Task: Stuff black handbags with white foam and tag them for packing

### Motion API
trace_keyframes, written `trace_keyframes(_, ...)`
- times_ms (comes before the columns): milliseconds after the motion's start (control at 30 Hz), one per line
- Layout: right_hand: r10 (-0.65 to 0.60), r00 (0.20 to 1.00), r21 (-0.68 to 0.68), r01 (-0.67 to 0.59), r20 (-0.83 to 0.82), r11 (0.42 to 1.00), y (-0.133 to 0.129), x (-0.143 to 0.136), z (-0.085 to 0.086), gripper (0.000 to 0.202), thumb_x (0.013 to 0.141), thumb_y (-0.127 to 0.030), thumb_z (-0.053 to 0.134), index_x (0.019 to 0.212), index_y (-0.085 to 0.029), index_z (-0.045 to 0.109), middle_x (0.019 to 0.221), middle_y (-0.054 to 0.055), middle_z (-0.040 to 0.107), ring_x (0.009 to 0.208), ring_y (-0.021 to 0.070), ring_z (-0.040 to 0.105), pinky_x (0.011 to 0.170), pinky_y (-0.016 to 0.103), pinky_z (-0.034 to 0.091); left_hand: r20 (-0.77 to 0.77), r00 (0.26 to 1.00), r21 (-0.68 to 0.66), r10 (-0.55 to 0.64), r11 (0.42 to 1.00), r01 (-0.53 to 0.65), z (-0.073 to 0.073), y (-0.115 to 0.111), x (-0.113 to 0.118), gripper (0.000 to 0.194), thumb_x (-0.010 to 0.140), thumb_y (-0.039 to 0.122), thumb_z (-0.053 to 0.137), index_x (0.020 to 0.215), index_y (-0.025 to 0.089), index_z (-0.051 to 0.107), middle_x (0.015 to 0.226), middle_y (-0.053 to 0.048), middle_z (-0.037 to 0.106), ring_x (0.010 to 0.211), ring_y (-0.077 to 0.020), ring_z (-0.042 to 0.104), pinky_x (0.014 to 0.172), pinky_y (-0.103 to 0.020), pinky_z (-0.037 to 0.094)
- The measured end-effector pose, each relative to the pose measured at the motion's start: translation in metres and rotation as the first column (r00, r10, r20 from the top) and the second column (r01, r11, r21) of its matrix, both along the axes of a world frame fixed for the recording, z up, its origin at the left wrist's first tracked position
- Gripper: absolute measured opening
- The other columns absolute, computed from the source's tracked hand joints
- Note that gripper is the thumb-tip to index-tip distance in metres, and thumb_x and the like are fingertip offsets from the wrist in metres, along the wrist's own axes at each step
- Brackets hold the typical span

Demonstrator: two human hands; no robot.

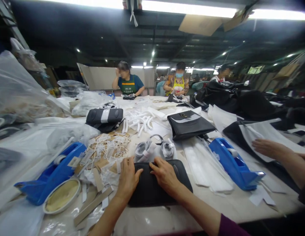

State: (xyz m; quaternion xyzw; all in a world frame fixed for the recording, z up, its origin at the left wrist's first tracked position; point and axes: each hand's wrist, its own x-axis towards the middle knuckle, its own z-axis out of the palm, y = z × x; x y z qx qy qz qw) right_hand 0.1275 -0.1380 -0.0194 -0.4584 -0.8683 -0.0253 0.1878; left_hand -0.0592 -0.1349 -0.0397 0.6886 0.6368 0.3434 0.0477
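Note:
A flat black pouch (152,191) lies on the table right in front of me. My left hand (128,178) rests on its left top edge, fingers pressed on it. My right hand (166,175) lies on its upper middle, fingers spread flat on the black surface. Just behind the pouch lie two wrapped grey straps or handles (154,149) in clear film. Neither hand lifts anything.
Blue tape dispensers stand left (50,175) and right (234,162). A heap of paper tags (107,147), a tape roll (61,195), black bags (189,124) (104,116) and white foam sheets (206,168) cover the table. Another person's hand (268,147) rests at right; three people work at the far end.

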Motion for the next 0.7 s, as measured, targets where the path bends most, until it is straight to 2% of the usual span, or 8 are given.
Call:
trace_keyframes(67, -0.011, 0.999, 0.003, 0.011, -0.047, 1.000, 0.001, 0.000, -0.011, 0.033, 0.089, -0.024, 0.057, 0.122, -0.022, 0.059, 0.105, 0.008, 0.059, 0.093, 0.0213, 0.055, 0.080, 0.032, 0.048, -0.072, 0.997, 0.120, 0.034, 0.992, -0.025, 0.011, 0.008, 0.014, 0.051, 0.078, 0.031, 0.064, 0.121, 0.016, 0.043, 0.122, -0.013, 0.043, 0.119, -0.0317, 0.041, 0.101, -0.049, 0.039)
trace_keyframes(167, -0.021, 0.995, -0.026, 0.019, -0.098, 0.999, 0.000, 0.004, -0.018, 0.033, 0.088, -0.023, 0.057, 0.121, -0.023, 0.059, 0.109, 0.009, 0.059, 0.096, 0.0217, 0.056, 0.084, 0.033, 0.049, -0.165, 0.984, 0.162, 0.061, 0.986, -0.034, 0.023, 0.023, 0.038, 0.054, 0.073, 0.029, 0.069, 0.118, 0.014, 0.045, 0.130, -0.016, 0.037, 0.123, -0.0337, 0.037, 0.102, -0.048, 0.038)
trace_keyframes(300, -0.041, 0.990, -0.047, 0.035, -0.135, 0.998, 0.000, 0.008, -0.015, 0.036, 0.084, -0.024, 0.060, 0.121, -0.023, 0.061, 0.141, 0.014, 0.041, 0.116, 0.0260, 0.052, 0.096, 0.036, 0.044, -0.258, 0.961, 0.127, 0.101, 0.989, -0.070, 0.022, 0.038, 0.055, 0.041, 0.070, 0.017, 0.066, 0.108, 0.014, 0.052, 0.125, -0.016, 0.041, 0.117, -0.0336, 0.041, 0.096, -0.048, 0.040)
trace_keyframes(367, -0.058, 0.991, -0.086, 0.048, -0.117, 0.995, 0.002, 0.008, -0.011, 0.034, 0.084, -0.028, 0.060, 0.117, -0.023, 0.062, 0.147, 0.015, 0.034, 0.119, 0.0280, 0.052, 0.098, 0.038, 0.043, -0.255, 0.958, 0.142, 0.130, 0.985, -0.096, 0.018, 0.041, 0.055, 0.034, 0.071, 0.018, 0.064, 0.104, 0.014, 0.054, 0.121, -0.016, 0.044, 0.115, -0.0344, 0.041, 0.094, -0.050, 0.040)
trace_keyframes(433, -0.071, 0.994, -0.141, 0.059, -0.084, 0.988, 0.004, 0.006, -0.005, 0.034, 0.085, -0.032, 0.058, 0.118, -0.024, 0.062, 0.146, 0.016, 0.036, 0.114, 0.0285, 0.056, 0.095, 0.039, 0.045, -0.193, 0.974, 0.172, 0.118, 0.981, -0.085, 0.015, 0.043, 0.050, 0.030, 0.070, 0.019, 0.062, 0.099, 0.015, 0.055, 0.117, -0.015, 0.047, 0.113, -0.0343, 0.042, 0.094, -0.051, 0.039)
trace_keyframes(533, -0.076, 0.997, -0.210, 0.068, -0.031, 0.975, 0.007, 0.004, 0.005, 0.037, 0.087, -0.037, 0.052, 0.123, -0.029, 0.057, 0.145, 0.015, 0.038, 0.104, 0.0280, 0.062, 0.087, 0.040, 0.048, 0.051, 0.999, 0.199, -0.007, 0.980, -0.003, 0.014, 0.046, 0.042, 0.029, 0.065, 0.013, 0.062, 0.091, 0.017, 0.054, 0.104, -0.010, 0.051, 0.109, -0.0311, 0.044, 0.098, -0.051, 0.036)
trace_keyframes(600, -0.072, 0.997, -0.234, 0.068, -0.009, 0.970, 0.007, 0.004, 0.010, 0.039, 0.088, -0.038, 0.050, 0.126, -0.030, 0.054, 0.145, 0.014, 0.038, 0.103, 0.0279, 0.062, 0.086, 0.040, 0.049, 0.188, 0.979, 0.203, -0.084, 0.978, 0.045, 0.014, 0.049, 0.038, 0.032, 0.061, 0.009, 0.061, 0.090, 0.019, 0.052, 0.097, -0.006, 0.052, 0.104, -0.0282, 0.047, 0.098, -0.049, 0.038)
trace_keyframes(700, -0.067, 0.998, -0.249, 0.070, 0.021, 0.966, 0.009, 0.004, 0.012, 0.044, 0.089, -0.041, 0.049, 0.132, -0.030, 0.049, 0.146, 0.016, 0.037, 0.102, 0.0286, 0.063, 0.084, 0.040, 0.049, 0.264, 0.955, 0.194, -0.137, 0.977, 0.086, 0.012, 0.054, 0.034, 0.042, 0.059, 0.008, 0.060, 0.098, 0.020, 0.050, 0.099, -0.005, 0.053, 0.103, -0.0245, 0.050, 0.096, -0.044, 0.041)
